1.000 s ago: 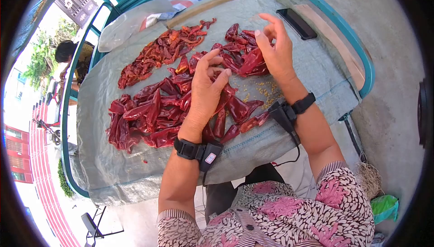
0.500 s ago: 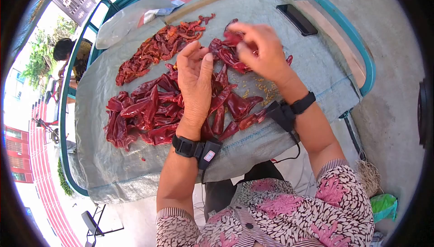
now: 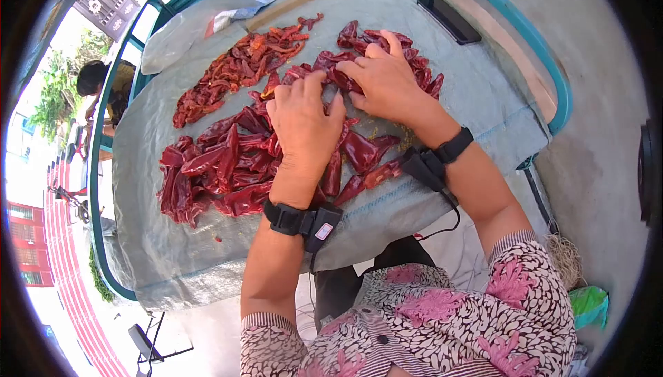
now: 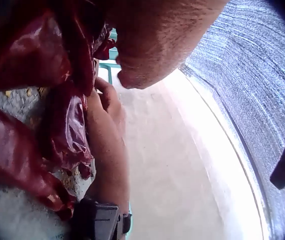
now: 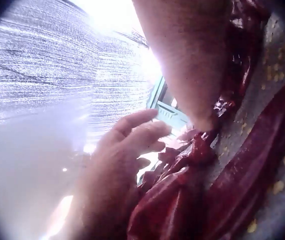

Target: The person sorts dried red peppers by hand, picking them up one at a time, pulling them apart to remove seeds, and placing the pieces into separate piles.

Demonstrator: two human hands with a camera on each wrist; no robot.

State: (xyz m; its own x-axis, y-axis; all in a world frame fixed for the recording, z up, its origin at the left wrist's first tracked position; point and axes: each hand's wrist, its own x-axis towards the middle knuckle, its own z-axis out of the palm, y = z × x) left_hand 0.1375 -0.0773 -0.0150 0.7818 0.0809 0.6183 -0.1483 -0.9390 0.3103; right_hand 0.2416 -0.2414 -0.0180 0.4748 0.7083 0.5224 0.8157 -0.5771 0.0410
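Note:
In the head view the left hand (image 3: 304,121) lies over the glossy red peppers (image 3: 228,163), fingers loosely bent and fingertips near the middle of the pile. Beside it, the right hand (image 3: 390,87) has its fingers and thumb around a dark red pepper (image 3: 342,80). The right wrist view shows the left hand (image 5: 115,165) with a gap between thumb and fingers, next to wrinkled red peppers (image 5: 167,200). Up close in the left wrist view are peppers (image 4: 67,130), with the right hand (image 4: 110,105) behind them. Its fingertips are partly hidden there.
A heap of shrivelled, cut red pieces (image 3: 238,66) lies at the back left. A black phone (image 3: 449,21) rests at the back right of the grey sheet (image 3: 173,259). The teal rail (image 3: 552,80) bounds the cart, and a person (image 3: 107,87) is beyond its left side.
Both hands have come down from above the peppers onto them. The right hand has moved inward and closed around a pepper, its fingers now near the left fingertips.

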